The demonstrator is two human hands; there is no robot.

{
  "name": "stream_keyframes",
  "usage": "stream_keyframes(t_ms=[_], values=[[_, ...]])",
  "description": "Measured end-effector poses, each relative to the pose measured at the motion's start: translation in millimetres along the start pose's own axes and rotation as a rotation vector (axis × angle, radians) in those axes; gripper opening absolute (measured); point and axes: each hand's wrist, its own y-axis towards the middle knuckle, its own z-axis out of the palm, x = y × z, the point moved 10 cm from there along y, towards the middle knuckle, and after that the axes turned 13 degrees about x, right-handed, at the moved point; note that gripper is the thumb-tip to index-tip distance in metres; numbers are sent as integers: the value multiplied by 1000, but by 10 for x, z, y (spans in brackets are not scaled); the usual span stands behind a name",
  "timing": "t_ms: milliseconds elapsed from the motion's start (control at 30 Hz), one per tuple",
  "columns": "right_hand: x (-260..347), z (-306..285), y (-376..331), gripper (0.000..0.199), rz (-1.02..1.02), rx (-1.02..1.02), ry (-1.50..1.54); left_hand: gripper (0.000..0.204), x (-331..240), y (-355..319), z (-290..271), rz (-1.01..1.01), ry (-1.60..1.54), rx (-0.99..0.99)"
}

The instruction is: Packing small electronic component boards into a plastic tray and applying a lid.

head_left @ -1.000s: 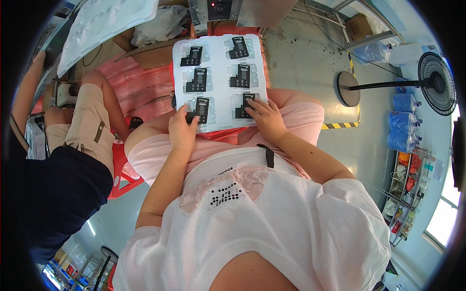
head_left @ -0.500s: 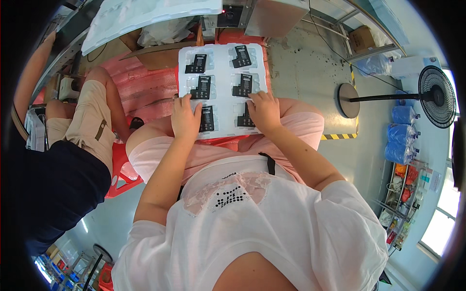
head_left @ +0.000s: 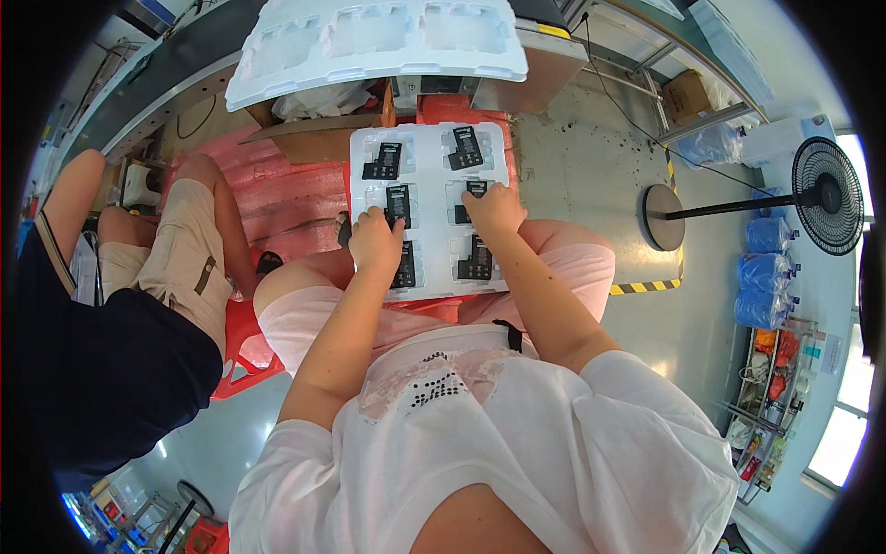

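A white plastic tray (head_left: 430, 217) rests in front of my lap, its recesses holding flat black L-shaped batteries in two columns. My left hand (head_left: 377, 242) has its fingers curled and its thumb against the middle-left battery (head_left: 398, 203), covering the foot of it. At the middle-right battery (head_left: 461, 214), my right hand (head_left: 496, 212) closes its fingers over one side, hiding much of it. Both batteries still lie in or just over their recesses; how far cannot be told. The near-left battery (head_left: 404, 267) is partly behind my left hand, while the near-right battery (head_left: 476, 259) shows fully.
Another white tray with recesses (head_left: 374, 63) juts out from the bench (head_left: 175, 92) ahead. A co-worker in beige shorts (head_left: 180, 249) sits at my left. A black fan (head_left: 824, 196) stands to the right, and an open cardboard box (head_left: 318, 143) lies beyond the tray.
Both hands have shifted from between the middle and near rows onto the middle batteries, their fingers closing there. The near-right battery has come into full sight. The whole view has tilted slightly.
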Motion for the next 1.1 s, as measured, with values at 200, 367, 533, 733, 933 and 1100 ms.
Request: stream_keyframes(t_ms=[200,367,533,733,933,1100], values=[[-77,56,-19,55,-54,40,-110,33,-7,57,-373,129,-283,-131],[-129,67,-5,47,12,33,3,37,-118,391,-776,161,-127,-353],[-172,53,-9,47,-40,24,-47,43,-227,568,-283,136,228,-74],[-517,-587,293,38,-285,-356,209,35,-376,370,-234,279,182,-268],[-483,-1933,884,59,-321,81,1521,30,-244,538,-348,331,211,-209],[-6,-2352,829,60,-517,493,1486,30,-185,673,-390,462,431,-119]])
